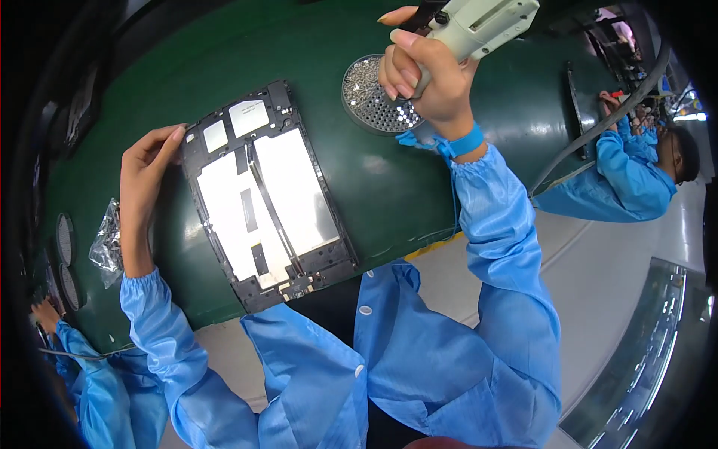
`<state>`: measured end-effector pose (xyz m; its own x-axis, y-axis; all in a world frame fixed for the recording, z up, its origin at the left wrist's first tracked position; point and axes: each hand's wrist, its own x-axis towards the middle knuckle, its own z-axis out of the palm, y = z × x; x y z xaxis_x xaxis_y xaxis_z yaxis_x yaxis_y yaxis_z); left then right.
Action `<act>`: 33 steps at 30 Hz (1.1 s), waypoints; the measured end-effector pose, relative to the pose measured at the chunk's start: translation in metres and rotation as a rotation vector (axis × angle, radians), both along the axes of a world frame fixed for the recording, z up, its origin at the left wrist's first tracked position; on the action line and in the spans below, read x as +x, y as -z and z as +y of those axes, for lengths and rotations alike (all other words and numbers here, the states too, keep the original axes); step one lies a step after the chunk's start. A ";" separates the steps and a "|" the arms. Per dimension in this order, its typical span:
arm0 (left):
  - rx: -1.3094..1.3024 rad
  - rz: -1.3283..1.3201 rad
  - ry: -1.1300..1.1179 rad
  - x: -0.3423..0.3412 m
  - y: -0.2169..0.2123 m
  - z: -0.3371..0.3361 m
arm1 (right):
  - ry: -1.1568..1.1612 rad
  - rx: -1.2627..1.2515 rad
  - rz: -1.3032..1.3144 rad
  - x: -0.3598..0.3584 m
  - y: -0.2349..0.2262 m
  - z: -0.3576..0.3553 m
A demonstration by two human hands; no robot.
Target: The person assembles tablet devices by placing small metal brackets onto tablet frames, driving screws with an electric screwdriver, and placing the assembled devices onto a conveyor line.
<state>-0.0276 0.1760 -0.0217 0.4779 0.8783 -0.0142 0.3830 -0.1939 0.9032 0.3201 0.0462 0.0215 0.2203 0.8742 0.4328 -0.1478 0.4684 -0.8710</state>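
Observation:
My left hand (146, 161) grips the upper left corner of an opened tablet body (295, 187), thumb on its top face and fingers at its edge. The tablet lies tilted on the green bench, with white panels in a black frame and a long dark strip down its middle. Raised at the top right, my right hand (441, 78) is wrapped round a pale grey-green electric screwdriver (486, 26); its working tip is not visible. Below that hand sits a round perforated screw tray (359, 112) with many small silver screws. A blue strap (467, 142) circles my right wrist.
A clear plastic bag (108, 243) with dark parts lies left of my left forearm, near two dark oval mesh pieces (66, 239). Co-workers in blue sleeves (621, 172) are at the right and lower left. A thick grey cable (598, 127) curves along the right.

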 end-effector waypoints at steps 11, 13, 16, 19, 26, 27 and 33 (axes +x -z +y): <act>-0.024 -0.020 -0.004 0.001 0.001 -0.016 | -0.030 -0.032 0.008 -0.006 0.018 0.008; -0.018 -0.015 -0.003 0.001 0.003 -0.014 | -0.027 -0.013 -0.007 -0.004 0.020 0.009; -0.010 -0.019 -0.005 0.001 0.006 -0.014 | -0.036 -0.024 -0.009 -0.003 0.022 0.010; -0.019 -0.042 -0.013 0.001 0.006 -0.014 | -0.042 -0.029 -0.022 -0.003 0.023 0.009; -0.011 -0.033 0.005 -0.003 0.009 -0.013 | -0.032 -0.034 -0.046 -0.005 0.023 0.006; -0.011 -0.051 0.010 -0.002 0.010 -0.012 | -0.047 -0.036 -0.029 -0.004 0.023 0.006; -0.013 -0.034 0.003 0.001 0.008 -0.010 | -0.010 -0.049 -0.005 -0.003 0.023 0.010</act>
